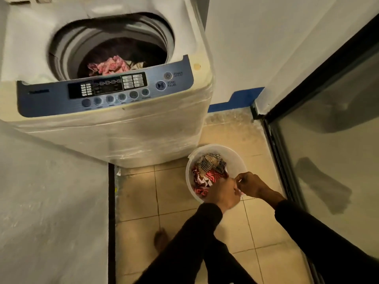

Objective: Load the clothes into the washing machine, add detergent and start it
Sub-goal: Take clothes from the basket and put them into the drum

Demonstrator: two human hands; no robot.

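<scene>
— Beige floor tiles are running under the whole station, with a pale wall behind, a blue painted strip along its base and a dark-framed glass door standing on my right. What is sitting on the floor?

— I am standing over a white plastic bucket, round and smooth-walled, placed just beside the front right corner of the washing machine. The machine's cabinet is showing a glossy clear film wrapped around it.

— Where are the clothes in relation to your hands?

— Patterned clothes, red, white and striped, are lying crumpled inside the bucket. My left hand is reaching down into the bucket at its near edge, touching the fabric; I cannot tell how its fingers are lying. My right hand is curling at the bucket's near rim, fingers appearing to be pinching something pale; the blur is preventing a firm reading.

— And the machine?

— Its lid is standing open. A pink garment is already lying in the grey ribbed drum, well apart from both hands. A blue control panel is facing me.
</scene>
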